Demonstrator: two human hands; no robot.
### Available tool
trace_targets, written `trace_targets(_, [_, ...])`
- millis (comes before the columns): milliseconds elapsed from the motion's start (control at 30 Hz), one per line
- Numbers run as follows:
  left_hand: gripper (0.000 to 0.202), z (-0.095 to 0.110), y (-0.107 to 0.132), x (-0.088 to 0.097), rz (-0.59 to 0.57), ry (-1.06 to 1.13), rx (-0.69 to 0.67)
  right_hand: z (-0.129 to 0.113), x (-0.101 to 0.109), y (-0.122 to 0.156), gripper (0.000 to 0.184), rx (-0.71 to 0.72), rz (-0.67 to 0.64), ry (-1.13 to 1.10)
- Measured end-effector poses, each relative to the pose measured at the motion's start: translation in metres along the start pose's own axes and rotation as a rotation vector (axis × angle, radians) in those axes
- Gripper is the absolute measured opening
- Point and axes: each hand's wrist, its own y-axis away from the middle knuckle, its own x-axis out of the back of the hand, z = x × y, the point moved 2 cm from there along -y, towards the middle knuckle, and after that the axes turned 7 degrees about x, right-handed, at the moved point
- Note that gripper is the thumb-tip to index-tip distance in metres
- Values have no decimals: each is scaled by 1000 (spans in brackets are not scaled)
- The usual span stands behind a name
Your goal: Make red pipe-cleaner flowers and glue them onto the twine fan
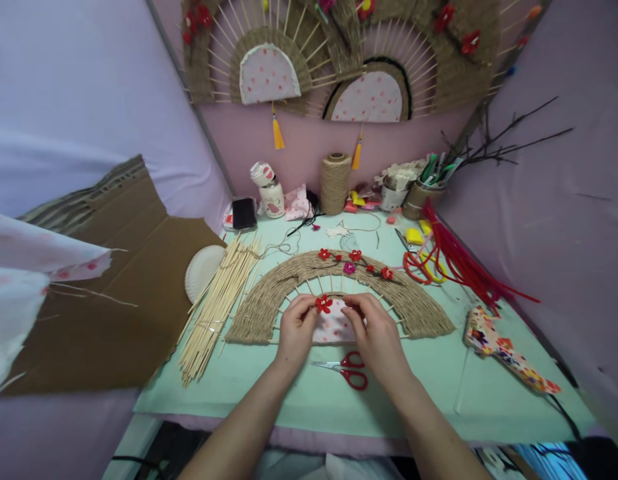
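Observation:
A small red flower (pixel 324 304) with a pale centre is pinched in the fingertips of my left hand (pixel 297 325). My right hand (pixel 374 321) is beside it, thumb and forefinger pressed together; whatever they grip is too small to make out. Beneath both hands lies a fan-shaped piece woven with brown twine (pixel 261 300), with thin sticks as ribs and a pink-dotted white cloth (pixel 333 327) at its centre. Red and magenta flowers (pixel 355 255) and dark twigs sit on its upper band. Red-handled scissors (pixel 353 372) rest on the table just below the fan.
Left of the fan lies a bundle of thin sticks (pixel 219 303), near a cardboard sheet (pixel 113 300). A floral-patterned glue gun (pixel 506 352) and red pipe cleaners (pixel 453 260) are on the right. A twine spool (pixel 335 183) stands at the back. Finished fans (pixel 309 60) hang on the wall.

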Motion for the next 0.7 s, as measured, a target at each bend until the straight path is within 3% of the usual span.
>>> trace_targets(133, [15, 5, 0, -1, -16, 22, -13, 1, -1, -3, 16, -24, -11, -90])
trace_targets(267, [14, 14, 3, -1, -36, 42, -12, 0, -9, -8, 18, -146, -62, -339])
trace_targets(400, [12, 21, -7, 10, -105, -12, -2, 2, -12, -19, 21, -236, -27, -462])
trace_targets(433, [11, 21, -18, 16, -138, -1, 30, 4, -12, -23, 23, -250, 1, -471])
trace_targets(500, [32, 18, -51, 34, -158, 104, 157, 8, -10, -31, 26, -287, 78, -497])
trace_targets(533, [36, 15, -74, 47, -75, 205, 232, 11, -9, -34, 27, -307, 118, -510])
trace_targets(600, [20, 9, -124, 77, 176, 329, 374, 17, -7, -41, 29, -344, 161, -533])
trace_targets(667, [7, 6, -174, 103, 253, 318, 369, 24, -8, -44, 29, -377, 155, -554])
trace_targets(700, [12, 4, -196, 113, 260, 308, 350, 27, -9, -44, 29, -391, 133, -572])
